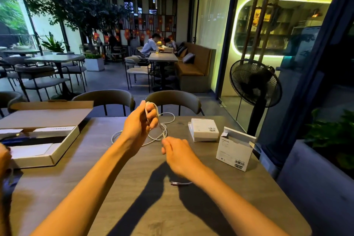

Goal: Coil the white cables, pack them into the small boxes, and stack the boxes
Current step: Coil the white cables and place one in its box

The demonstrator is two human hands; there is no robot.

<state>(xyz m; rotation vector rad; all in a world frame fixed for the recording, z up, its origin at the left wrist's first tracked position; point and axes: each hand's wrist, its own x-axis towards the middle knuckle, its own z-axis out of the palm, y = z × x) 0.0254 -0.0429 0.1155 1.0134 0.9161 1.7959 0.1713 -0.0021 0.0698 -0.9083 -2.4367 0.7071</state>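
My left hand (140,120) is raised above the table and holds several loops of a white cable (162,127) wound around its fingers. The cable runs down to my right hand (177,154), which pinches it lower and nearer to me. More of the cable lies in loose loops on the table behind my hands. A plug end (175,183) rests on the table under my right forearm. To the right stands one small white box (234,149) with its top flap open. Behind it, two closed small white boxes (204,129) lie stacked flat.
A large open cardboard box (47,140) with white inserts sits at the table's left. Someone's hand shows at the left edge (3,157). Two chairs (172,99) stand across the wooden table (145,207). A black standing fan (255,82) and a planter are to the right.
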